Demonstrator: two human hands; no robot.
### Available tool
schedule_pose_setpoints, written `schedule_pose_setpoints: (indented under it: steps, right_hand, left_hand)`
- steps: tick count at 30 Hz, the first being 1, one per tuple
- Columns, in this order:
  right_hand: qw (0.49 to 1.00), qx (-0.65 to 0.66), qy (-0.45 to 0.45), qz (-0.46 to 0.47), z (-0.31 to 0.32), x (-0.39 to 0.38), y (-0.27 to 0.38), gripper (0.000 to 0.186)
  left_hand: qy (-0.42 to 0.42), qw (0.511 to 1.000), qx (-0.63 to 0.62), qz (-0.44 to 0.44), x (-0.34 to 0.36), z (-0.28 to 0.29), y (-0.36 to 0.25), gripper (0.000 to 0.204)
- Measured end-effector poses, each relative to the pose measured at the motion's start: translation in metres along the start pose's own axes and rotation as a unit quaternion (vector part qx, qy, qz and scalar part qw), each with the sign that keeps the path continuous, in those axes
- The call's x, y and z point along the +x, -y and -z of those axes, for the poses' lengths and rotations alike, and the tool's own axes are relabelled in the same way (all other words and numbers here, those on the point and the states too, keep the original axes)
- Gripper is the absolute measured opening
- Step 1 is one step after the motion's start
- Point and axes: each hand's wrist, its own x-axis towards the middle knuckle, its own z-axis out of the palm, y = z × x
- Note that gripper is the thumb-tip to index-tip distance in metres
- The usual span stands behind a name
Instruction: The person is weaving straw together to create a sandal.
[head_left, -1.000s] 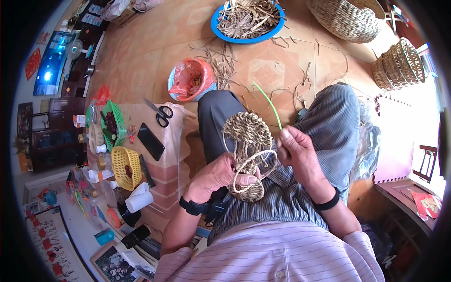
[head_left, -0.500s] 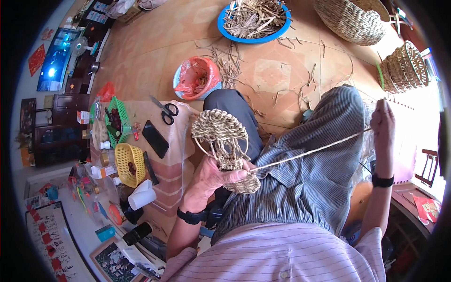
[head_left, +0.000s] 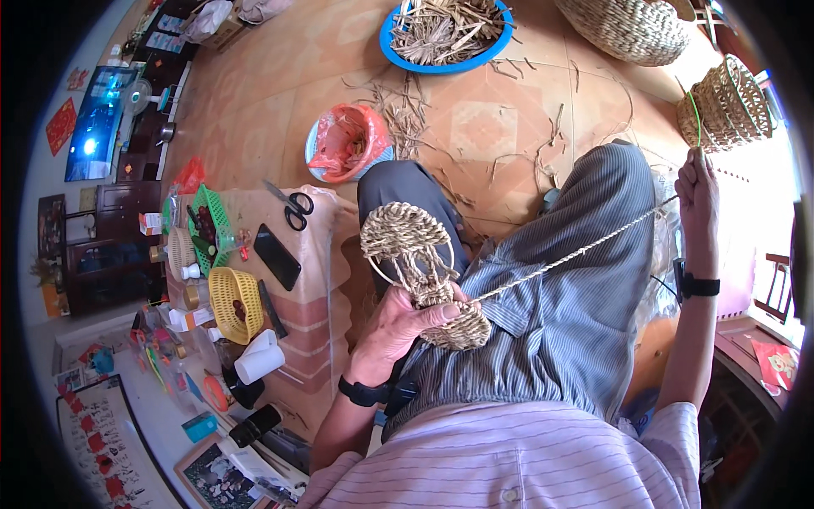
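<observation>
Over the striped trousers (head_left: 560, 314), the left hand (head_left: 392, 329) clamps the narrow waist of a two-lobed woven straw piece (head_left: 405, 233). One twisted straw cord (head_left: 577, 254) runs taut from the piece to the right hand (head_left: 700, 191), which stands well out to the right and is closed around the cord. A thin green strip (head_left: 698, 123) projects above that fist, probably held in it; its lower end is hidden.
</observation>
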Motion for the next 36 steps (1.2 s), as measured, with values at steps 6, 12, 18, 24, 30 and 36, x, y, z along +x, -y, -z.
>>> schedule_pose_setpoints:
  steps: [6,12,18,24,30,36]
  right_hand:
    - [1.0,-0.004,-0.003,0.001,-0.01,0.027,0.005,0.023]
    - [1.0,-0.006,0.027,-0.002,-0.012,0.065,-0.002,0.025]
    - [0.998,-0.047,0.045,-0.003,-0.028,0.1,-0.002,0.026]
    - [0.998,-0.062,0.033,0.0,-0.034,0.127,0.001,0.026]
    - [0.995,-0.059,0.082,0.019,-0.056,0.147,0.018,0.025]
    - [0.993,-0.102,-0.021,0.055,-0.035,0.101,0.069,0.02]
  left_hand:
    - [0.021,1.0,-0.018,0.008,0.006,-0.012,-0.004,0.03]
    - [0.028,0.999,0.016,0.029,0.008,-0.01,0.003,0.031]
    - [0.031,0.997,-0.029,0.058,0.014,-0.012,0.006,0.032]
    - [0.046,0.997,-0.005,0.059,0.022,-0.015,0.006,0.027]
    - [0.057,0.994,-0.026,0.085,0.03,-0.013,0.012,0.025]
    - [-0.01,0.993,-0.054,0.101,0.032,-0.013,0.007,0.036]
